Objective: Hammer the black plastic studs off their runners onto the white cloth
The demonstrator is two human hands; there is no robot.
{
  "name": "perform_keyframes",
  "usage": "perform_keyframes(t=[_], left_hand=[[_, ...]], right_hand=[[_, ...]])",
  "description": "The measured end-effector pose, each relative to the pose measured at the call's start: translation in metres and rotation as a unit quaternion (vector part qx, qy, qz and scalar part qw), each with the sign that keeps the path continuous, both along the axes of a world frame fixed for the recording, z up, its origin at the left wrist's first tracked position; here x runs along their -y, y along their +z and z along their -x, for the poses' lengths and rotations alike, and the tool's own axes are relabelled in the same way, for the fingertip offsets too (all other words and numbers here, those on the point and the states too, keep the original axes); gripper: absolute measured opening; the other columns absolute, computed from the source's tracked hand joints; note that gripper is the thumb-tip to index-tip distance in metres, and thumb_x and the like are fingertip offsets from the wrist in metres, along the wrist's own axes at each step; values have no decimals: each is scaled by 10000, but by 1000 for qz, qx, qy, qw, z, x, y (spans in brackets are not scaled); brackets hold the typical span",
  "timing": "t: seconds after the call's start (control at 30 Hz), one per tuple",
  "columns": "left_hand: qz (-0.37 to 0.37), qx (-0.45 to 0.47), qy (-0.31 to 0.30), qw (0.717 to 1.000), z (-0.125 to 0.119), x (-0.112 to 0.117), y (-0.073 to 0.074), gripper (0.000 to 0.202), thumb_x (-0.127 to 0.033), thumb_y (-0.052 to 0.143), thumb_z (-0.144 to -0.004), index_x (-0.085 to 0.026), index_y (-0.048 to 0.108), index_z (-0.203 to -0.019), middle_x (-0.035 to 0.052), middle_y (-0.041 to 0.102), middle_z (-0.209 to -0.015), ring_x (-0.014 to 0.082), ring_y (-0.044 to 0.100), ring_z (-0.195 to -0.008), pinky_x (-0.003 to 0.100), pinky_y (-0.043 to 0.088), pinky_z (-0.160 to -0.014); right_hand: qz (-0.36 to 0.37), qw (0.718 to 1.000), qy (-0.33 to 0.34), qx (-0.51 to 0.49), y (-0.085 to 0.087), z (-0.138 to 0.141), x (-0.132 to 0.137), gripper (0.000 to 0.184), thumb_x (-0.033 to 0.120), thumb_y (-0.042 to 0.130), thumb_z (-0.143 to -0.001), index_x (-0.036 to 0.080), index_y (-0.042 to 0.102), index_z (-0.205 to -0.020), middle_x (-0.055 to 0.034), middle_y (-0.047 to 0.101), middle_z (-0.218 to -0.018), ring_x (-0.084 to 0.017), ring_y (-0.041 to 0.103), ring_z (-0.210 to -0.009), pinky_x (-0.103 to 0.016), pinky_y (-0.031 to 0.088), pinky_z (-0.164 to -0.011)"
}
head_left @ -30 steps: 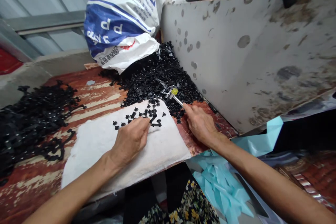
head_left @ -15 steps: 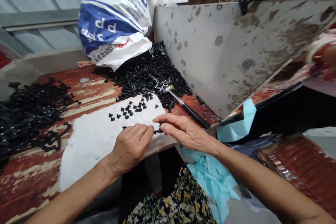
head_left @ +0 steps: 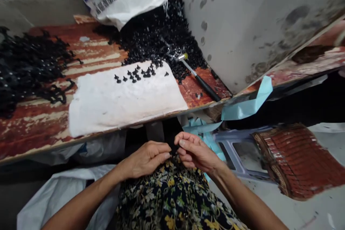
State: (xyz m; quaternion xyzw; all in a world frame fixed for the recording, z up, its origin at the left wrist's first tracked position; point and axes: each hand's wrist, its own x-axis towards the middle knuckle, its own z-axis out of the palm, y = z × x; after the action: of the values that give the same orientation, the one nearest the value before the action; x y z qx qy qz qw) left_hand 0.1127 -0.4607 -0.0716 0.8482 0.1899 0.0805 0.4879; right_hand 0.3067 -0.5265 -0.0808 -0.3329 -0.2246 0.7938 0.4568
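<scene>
Above the lap, just off the table's front edge, my left hand and my right hand face each other, fingertips a short way apart. Both are closed in a pinch. A small black part shows faintly between the fingertips; its shape is lost against the dark flowered clothing. On the table beyond lies a white cloth. Several small black plastic pieces with round bases and short stems stand near its back edge.
Behind the cloth is a large heap of black pieces under a white and blue sack. Another black heap is at left. A hammer lies at right by a grey panel. Light-blue strips hang near a stool.
Both hands have moved from the cloth's front edge down toward the lap. The view has tilted downward, and the black part at the cloth's edge is gone from there.
</scene>
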Motion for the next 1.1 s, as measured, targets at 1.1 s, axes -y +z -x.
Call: perform_keyframes(t=[1.1], left_hand=[[463,244,616,588,93,-13,-179,136,-140,726,-678,-120,637,-779,43,674,-648,157,636,-565,273,491,-539]], right_hand=[[118,954,16,274,-152,38,-32,220,349,592,-982,135,620,-1021,16,610,-798,-74,539,-551,-198,469,-475]])
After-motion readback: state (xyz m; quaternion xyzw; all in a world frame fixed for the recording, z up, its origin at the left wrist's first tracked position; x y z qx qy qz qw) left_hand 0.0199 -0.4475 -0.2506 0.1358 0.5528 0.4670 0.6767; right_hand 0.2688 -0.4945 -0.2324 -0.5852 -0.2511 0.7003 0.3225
